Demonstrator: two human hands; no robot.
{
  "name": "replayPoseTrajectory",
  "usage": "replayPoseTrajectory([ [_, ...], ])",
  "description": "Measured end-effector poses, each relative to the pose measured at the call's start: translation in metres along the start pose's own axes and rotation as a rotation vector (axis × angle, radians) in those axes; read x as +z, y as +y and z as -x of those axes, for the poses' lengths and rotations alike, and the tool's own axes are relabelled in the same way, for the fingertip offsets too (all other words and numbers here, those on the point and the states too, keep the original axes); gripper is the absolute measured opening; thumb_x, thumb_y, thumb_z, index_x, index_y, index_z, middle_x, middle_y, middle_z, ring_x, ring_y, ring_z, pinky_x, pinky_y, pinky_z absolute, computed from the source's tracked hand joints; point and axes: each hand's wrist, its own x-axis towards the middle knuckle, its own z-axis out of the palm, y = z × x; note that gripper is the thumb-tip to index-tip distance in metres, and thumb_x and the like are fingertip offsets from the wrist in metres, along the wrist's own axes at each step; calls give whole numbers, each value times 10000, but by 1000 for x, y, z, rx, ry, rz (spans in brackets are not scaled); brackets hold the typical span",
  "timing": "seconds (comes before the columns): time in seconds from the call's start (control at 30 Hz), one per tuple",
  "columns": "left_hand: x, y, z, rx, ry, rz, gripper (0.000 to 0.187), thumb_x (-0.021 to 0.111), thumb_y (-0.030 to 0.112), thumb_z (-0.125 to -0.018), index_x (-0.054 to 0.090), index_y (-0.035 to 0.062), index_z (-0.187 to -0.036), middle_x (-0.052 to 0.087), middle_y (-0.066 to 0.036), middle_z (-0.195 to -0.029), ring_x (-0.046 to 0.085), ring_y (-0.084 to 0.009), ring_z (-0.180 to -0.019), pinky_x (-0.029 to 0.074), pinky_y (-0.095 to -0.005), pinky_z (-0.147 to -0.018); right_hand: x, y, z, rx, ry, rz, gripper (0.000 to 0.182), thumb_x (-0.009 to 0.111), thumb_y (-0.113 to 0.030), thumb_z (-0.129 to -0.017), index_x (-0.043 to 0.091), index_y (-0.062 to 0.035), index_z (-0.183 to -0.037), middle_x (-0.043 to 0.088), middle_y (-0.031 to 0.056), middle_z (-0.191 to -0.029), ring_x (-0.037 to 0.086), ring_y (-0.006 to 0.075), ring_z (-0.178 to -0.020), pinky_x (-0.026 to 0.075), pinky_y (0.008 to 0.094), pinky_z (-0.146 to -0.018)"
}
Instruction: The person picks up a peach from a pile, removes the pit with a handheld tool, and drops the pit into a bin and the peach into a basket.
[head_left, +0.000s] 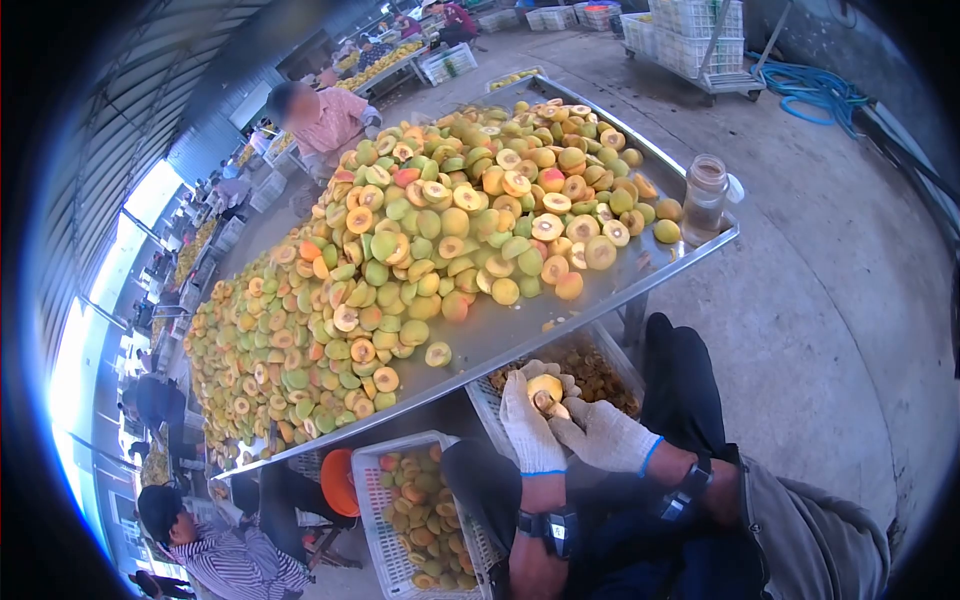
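My left hand (528, 425), in a white knit glove with a blue cuff edge, is closed around a yellow peach half (544, 385). Its cut side shows a brownish patch near the fingertips. Against the same fruit press the curled fingers of my right hand (608, 437), gloved alike; whatever they grip is hidden. Both hands are over a white crate (486, 410) of brown pits and scraps (598, 380), below the edge of a metal table (600, 305). Many halved peaches (420, 250) are heaped on the table.
A clear jar (705, 200) stands at the table's right corner. Left of my knees is a white crate (368, 500) of peaches, beside an orange container (340, 482). A person in stripes (235, 560) sits at lower left; another in pink (335, 125) is across the table.
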Motion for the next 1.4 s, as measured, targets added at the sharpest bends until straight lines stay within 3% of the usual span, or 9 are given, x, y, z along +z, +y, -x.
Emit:
replayPoseTrajectory([
  [0.27,-9,1,2,111,-94,-71,436,525,362,-1076,665,-47,-1013,694,-193,-845,674,-289,-652,580,-396,-587,8,14,3,23,-52,-130,445,554,-422,-1055,689,-12,-1164,727,243,-855,717,411,-791,531,489,-727],
  [0.33,-9,3,5,108,-122,-126,490,522,398,-1073,674,-58,-976,705,-193,-838,678,-280,-654,575,-378,-591,11,19,4,37,-75,-212,445,532,-445,-1068,695,-31,-1065,694,126,-736,663,255,-634,523,396,-622],
  [0.47,-13,5,5,114,-179,-210,540,512,434,-1072,684,-65,-959,717,-191,-850,681,-265,-662,569,-359,-605,-2,14,6,265,-314,-488,519,537,-530,-1062,662,-46,-924,593,73,-634,577,178,-492,442,333,-462],
  [0.53,-23,2,0,177,-374,-249,562,502,448,-1070,696,-60,-929,723,-186,-857,683,-251,-674,563,-346,-627,-5,15,10,321,-454,-769,479,533,-529,-1071,567,-119,-826,473,-33,-600,429,62,-428,316,241,-374],
  [0.87,-29,-9,-9,71,-567,-134,561,475,451,-1074,680,-35,-884,710,-213,-856,674,-275,-675,557,-361,-641,-17,30,9,427,-725,-1187,406,509,-488,-1098,511,-168,-848,397,-70,-579,337,33,-391,252,198,-326],
  [1.13,-20,-3,-3,-137,-441,12,567,411,448,-1107,640,1,-844,689,-234,-871,663,-331,-668,577,-408,-653,-7,57,3,340,-909,-1397,438,505,-515,-1093,526,-120,-905,421,-71,-654,357,6,-431,284,175,-347],
  [1.27,-20,0,-2,-191,-411,9,558,413,446,-1104,651,2,-862,691,-227,-869,673,-338,-690,584,-413,-667,-2,60,6,318,-870,-1386,422,480,-519,-1100,494,-159,-880,406,-73,-621,338,0,-411,256,166,-324],
  [1.33,-23,-2,-9,-452,-313,378,530,415,440,-1101,656,0,-928,693,-213,-869,685,-339,-711,589,-415,-677,0,60,8,300,-825,-1397,423,478,-516,-1102,519,-141,-909,411,-71,-625,355,-3,-426,272,159,-338],
  [1.4,-21,-3,-8,-381,-212,279,513,422,443,-1095,657,4,-974,694,-210,-869,688,-343,-716,592,-421,-678,3,65,5,302,-812,-1387,434,470,-525,-1102,528,-132,-926,411,-69,-624,361,-2,-431,276,157,-343],
])
